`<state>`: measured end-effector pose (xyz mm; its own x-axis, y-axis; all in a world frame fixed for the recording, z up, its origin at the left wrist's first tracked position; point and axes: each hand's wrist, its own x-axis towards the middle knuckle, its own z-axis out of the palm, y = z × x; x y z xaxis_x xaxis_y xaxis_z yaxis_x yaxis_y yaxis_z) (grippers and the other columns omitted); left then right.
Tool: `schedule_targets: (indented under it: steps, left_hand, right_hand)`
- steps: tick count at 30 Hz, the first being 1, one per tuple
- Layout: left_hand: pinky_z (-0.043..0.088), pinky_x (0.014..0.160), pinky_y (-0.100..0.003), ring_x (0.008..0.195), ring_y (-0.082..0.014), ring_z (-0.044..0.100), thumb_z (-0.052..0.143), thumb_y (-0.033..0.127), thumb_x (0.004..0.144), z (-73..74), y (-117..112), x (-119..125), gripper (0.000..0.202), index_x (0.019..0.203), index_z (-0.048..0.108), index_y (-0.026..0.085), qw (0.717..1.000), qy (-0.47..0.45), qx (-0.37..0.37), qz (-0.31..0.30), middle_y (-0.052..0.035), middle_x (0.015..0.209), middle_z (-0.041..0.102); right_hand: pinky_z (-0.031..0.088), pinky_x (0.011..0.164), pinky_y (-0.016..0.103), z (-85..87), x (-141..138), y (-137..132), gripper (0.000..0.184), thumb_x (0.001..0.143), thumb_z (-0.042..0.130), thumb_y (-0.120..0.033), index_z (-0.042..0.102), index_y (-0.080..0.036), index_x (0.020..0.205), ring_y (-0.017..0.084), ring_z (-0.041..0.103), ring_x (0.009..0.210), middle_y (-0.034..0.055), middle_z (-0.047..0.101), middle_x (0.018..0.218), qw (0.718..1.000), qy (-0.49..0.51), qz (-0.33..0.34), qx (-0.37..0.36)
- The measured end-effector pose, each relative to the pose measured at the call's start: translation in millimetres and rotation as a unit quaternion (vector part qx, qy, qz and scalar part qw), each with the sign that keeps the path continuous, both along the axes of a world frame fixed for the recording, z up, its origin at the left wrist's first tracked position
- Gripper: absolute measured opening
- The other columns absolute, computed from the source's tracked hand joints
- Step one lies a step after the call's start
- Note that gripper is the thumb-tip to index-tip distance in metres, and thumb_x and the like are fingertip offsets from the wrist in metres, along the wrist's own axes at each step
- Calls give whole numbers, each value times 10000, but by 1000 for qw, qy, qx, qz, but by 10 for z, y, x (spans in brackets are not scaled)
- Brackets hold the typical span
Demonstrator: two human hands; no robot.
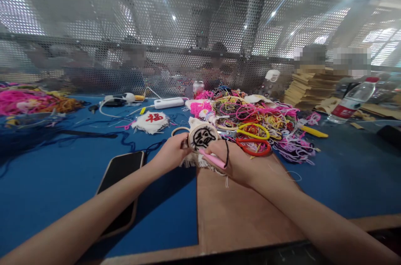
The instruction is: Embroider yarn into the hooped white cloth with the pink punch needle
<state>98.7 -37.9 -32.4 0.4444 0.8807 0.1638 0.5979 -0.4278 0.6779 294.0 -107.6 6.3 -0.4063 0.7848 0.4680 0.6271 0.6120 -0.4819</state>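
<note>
A small embroidery hoop with white cloth is held up over the table; dark lines of yarn on it form a face-like figure. My left hand is closed on the hoop's left edge. In my right hand is a pink punch needle, its tip end at the lower part of the cloth. Black yarn loops from the tool's rear end. Frayed cloth hangs below the hoop. Just beyond my right hand lie scissors with one yellow and one red handle loop.
A heap of coloured yarn lies behind the hoop, another pile at far left. A phone lies by my left forearm. A white cloth with a red character, a power strip and a water bottle stand farther back.
</note>
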Motion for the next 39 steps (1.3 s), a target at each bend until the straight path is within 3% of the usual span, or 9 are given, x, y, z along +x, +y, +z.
schedule_targets:
  steps: [8, 11, 15, 22, 29, 35, 39]
  left_hand:
    - [368, 586, -246, 662, -142, 482, 538, 280, 711, 20, -82, 46, 154, 796, 570, 155, 1000, -20, -14, 4, -8, 743, 578]
    - [383, 611, -255, 698, -154, 502, 522, 248, 714, 21, -104, 58, 143, 805, 579, 153, 1000, -29, -9, -1, -19, 766, 592]
    - [403, 647, -271, 732, -165, 525, 500, 188, 704, 6, -105, 67, 146, 819, 583, 150, 999, -48, -15, -10, -33, 798, 601]
    - [436, 719, -293, 818, -185, 557, 502, 174, 705, -24, -73, 67, 159, 855, 549, 152, 994, -88, -57, -9, -50, 887, 616]
    - [458, 722, -245, 852, -163, 574, 533, 127, 680, 74, -142, 102, 272, 949, 519, 167, 990, -134, -50, -11, -46, 962, 620]
    - [459, 695, -240, 848, -164, 574, 500, 124, 694, 85, -132, 91, 314, 1004, 512, 170, 994, -106, -34, -14, -52, 992, 614]
    - [448, 656, -235, 816, -158, 566, 481, 102, 683, 65, -110, 80, 292, 964, 521, 167, 995, -90, -26, -18, -47, 964, 616]
  right_hand:
    - [400, 598, 230, -67, 46, -15, 150, 837, 460, -347, 566, -251, 792, 144, 498, 713, 14, 568, 729, 1000, -25, 1, 13]
    - [416, 615, 236, -149, 68, 17, 151, 848, 426, -317, 565, -263, 823, 145, 512, 719, 10, 561, 766, 1000, -18, -8, 16]
    - [426, 659, 254, -295, -1, 178, 99, 820, 477, -284, 567, -244, 830, 133, 523, 705, -1, 576, 801, 999, -22, 29, -3]
    - [432, 706, 248, -491, -78, 349, 138, 823, 509, -277, 589, -195, 901, 132, 561, 806, 17, 618, 873, 989, 120, 63, -56]
    - [424, 777, 263, -491, -51, 314, 174, 869, 433, -274, 562, -220, 973, 140, 543, 899, 21, 588, 948, 997, 65, 32, -35]
    - [432, 752, 265, -425, -63, 293, 170, 884, 380, -238, 538, -205, 937, 135, 534, 844, 36, 561, 910, 999, 10, 31, 2]
    - [431, 756, 262, -421, -54, 285, 177, 886, 381, -276, 533, -196, 923, 130, 528, 819, 32, 554, 870, 999, 24, 34, 2]
